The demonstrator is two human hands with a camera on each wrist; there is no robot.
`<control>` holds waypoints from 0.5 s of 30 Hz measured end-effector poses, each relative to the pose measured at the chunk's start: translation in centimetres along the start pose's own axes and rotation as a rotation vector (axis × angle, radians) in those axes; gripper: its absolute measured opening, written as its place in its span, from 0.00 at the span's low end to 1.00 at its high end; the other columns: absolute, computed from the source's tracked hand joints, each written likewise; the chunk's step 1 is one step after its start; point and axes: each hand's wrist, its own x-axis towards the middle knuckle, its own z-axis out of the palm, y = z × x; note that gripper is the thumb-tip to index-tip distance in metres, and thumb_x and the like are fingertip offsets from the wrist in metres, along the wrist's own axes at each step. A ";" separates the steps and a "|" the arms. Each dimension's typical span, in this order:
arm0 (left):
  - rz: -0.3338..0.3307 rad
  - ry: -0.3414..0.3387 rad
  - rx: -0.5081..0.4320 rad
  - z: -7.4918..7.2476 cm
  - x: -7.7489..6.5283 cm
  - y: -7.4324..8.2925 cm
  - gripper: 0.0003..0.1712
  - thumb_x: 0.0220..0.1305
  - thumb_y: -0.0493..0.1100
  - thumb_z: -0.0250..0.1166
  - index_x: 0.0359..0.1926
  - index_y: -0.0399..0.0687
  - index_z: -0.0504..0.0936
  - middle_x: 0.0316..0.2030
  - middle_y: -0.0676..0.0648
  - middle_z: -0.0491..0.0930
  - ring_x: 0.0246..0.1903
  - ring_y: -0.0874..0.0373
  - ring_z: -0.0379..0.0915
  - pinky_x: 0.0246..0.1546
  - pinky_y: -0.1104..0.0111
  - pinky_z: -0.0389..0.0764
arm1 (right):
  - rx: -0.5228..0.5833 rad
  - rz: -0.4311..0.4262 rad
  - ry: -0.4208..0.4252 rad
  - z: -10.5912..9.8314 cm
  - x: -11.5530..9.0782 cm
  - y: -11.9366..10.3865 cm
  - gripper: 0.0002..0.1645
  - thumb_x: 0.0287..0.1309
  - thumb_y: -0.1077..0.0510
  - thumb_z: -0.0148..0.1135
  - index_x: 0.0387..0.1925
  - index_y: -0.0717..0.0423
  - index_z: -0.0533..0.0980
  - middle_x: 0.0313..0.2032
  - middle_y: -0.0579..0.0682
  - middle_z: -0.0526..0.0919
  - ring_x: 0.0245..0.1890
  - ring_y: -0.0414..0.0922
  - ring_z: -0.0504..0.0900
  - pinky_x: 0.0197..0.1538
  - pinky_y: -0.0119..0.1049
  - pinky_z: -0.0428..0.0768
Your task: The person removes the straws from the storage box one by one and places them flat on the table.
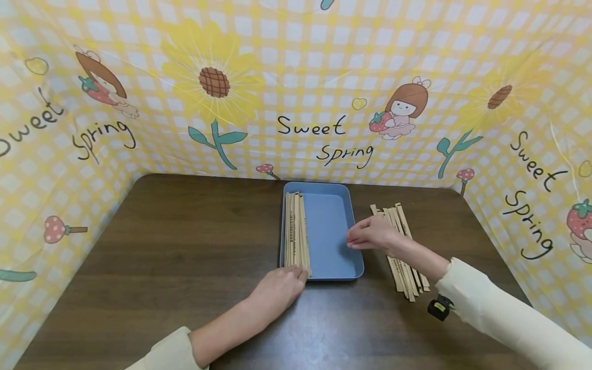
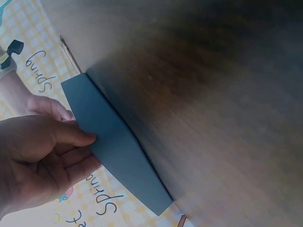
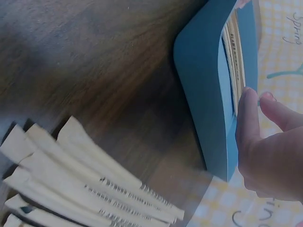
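Note:
A blue rectangular tray (image 1: 330, 226) stands near the back middle of the table. Along its left side lie several long, slim paper-wrapped sticks (image 1: 295, 231). My left hand (image 1: 279, 290) is at the tray's near left corner, by the ends of these sticks. In the left wrist view its thumb grips the outside of the tray wall (image 2: 113, 132) while the fingers pass behind the rim. Over the right rim hovers my right hand (image 1: 375, 234), fingers reaching inward, nothing seen in them. Beneath the right wrist, a loose pile of similar wrapped sticks (image 3: 94, 184) lies on the table.
The brown wooden table (image 1: 185, 241) meets a yellow checked cloth (image 1: 296, 92) at the back and both sides. A small black device (image 1: 439, 307) hangs at the right wrist, near the loose pile.

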 end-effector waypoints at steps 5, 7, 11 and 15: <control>0.002 0.009 0.008 0.0 0.0 0.0 0.12 0.58 0.30 0.68 0.44 0.41 0.85 0.43 0.47 0.85 0.45 0.56 0.82 0.41 0.71 0.84 | -0.027 0.006 -0.010 1.3 1.0 0.1 0.17 0.61 0.71 0.63 0.49 0.81 0.75 0.35 0.62 0.86 0.33 0.45 0.87 0.45 0.41 0.86; 0.004 0.016 0.009 0.0 0.0 0.0 0.12 0.58 0.30 0.68 0.44 0.41 0.85 0.42 0.47 0.85 0.44 0.56 0.82 0.40 0.71 0.84 | -0.032 0.001 -0.014 1.9 1.3 0.1 0.16 0.61 0.71 0.63 0.48 0.81 0.76 0.34 0.62 0.86 0.32 0.45 0.87 0.45 0.41 0.86; 0.006 0.031 0.016 0.0 0.0 0.0 0.11 0.57 0.30 0.68 0.42 0.42 0.85 0.40 0.48 0.85 0.42 0.57 0.82 0.38 0.71 0.84 | -0.051 -0.004 -0.013 3.1 1.9 0.2 0.14 0.61 0.71 0.63 0.45 0.80 0.78 0.35 0.63 0.86 0.32 0.45 0.87 0.43 0.40 0.87; 0.006 0.041 0.016 0.0 0.0 0.0 0.11 0.57 0.31 0.68 0.43 0.42 0.85 0.40 0.48 0.85 0.41 0.58 0.81 0.38 0.71 0.84 | -0.052 -0.007 -0.006 4.1 2.3 0.1 0.12 0.61 0.71 0.63 0.43 0.79 0.79 0.34 0.63 0.86 0.31 0.45 0.87 0.42 0.39 0.87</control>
